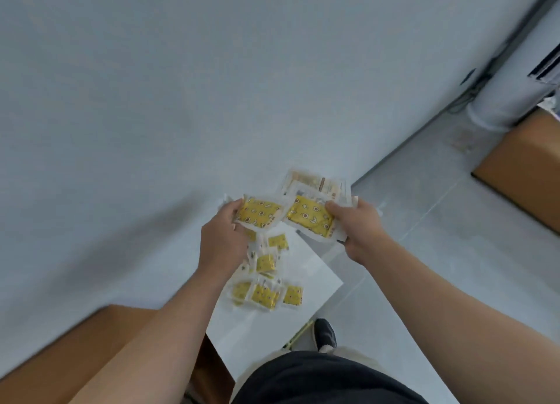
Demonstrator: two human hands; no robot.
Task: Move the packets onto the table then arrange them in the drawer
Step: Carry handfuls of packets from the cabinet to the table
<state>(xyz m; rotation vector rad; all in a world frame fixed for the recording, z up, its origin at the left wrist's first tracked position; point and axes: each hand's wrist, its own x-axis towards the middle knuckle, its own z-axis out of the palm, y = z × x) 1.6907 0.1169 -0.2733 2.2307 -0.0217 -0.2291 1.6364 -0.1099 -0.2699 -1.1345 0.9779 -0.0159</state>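
My left hand [222,237] grips a yellow star-patterned packet [257,214] in clear wrap. My right hand [360,228] grips another yellow packet [309,218], with a pale printed packet [315,184] fanned out behind it. Both hands are held in the air, close together, above a white surface [312,276]. Several more small yellow packets [266,288] lie in a loose heap on that surface, below my left hand. The frame is blurred. No drawer can be made out.
A white wall [181,100] fills the upper left. Grey floor tiles [439,206] lie to the right, with a brown cardboard box [527,167] and a white cylinder [509,100] at the far right. A brown surface [100,337] sits at lower left. My shoe [325,334] is below.
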